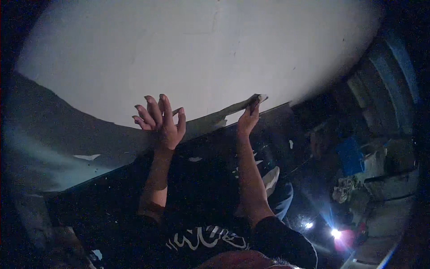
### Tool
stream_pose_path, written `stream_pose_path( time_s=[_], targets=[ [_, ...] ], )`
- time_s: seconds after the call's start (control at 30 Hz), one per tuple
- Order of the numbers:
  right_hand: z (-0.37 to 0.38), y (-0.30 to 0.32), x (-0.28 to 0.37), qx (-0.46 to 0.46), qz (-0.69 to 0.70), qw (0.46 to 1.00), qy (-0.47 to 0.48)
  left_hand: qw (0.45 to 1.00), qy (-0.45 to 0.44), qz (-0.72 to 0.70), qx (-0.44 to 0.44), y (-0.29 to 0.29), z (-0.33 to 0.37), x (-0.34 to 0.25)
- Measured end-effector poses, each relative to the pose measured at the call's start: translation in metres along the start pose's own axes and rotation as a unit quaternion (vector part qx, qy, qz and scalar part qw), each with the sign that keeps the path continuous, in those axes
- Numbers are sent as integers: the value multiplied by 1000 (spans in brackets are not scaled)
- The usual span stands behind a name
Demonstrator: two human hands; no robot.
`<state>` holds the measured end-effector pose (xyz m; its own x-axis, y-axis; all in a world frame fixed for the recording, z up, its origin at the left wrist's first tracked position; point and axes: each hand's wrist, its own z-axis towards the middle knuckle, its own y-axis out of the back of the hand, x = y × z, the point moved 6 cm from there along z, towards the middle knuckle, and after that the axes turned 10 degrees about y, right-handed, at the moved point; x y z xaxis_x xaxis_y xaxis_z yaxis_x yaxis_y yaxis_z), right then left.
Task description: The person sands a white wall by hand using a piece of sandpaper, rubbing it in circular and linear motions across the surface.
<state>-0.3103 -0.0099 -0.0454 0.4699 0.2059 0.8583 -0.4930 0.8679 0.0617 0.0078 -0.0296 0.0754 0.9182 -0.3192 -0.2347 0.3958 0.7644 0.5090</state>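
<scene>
Dim room, mostly dark floor (201, 179); grey desk (103, 141) runs under and out to the left of the left hand (165, 129). Large pale sheet (215, 62) covers most of it, filling the area beyond both hands, its near edge about level with the fingers.

Left hand: at that near edge, fingers spread and slightly bent, no firm hold visible. Thin dark sliver shows between thumb and index; can't tell if it's held or just behind.

Right hand (248, 120): near the sheet's edge, thumb and fingers closed on a small dark piece (256, 98) with a pale end, sticking up past the fingertips. Can't tell what it is or whether it touches the sheet.

Pale scrap (87, 157) left of left hand. Blue box (350, 156) and bright light (336, 233) well right of right hand.
</scene>
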Motion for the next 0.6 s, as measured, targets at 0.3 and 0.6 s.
stream_pose_path(
  time_s=[0.3, 0.6],
  targets=[
    [-55, -34, 123, 222, -139, 891, 371, 1000, -11, -2, -12, 2, 2, -1],
    [-21, -28, 94, 108, -162, 942, 272, 1000, 3, -7, -4, 1, 2, 0]
  ],
)
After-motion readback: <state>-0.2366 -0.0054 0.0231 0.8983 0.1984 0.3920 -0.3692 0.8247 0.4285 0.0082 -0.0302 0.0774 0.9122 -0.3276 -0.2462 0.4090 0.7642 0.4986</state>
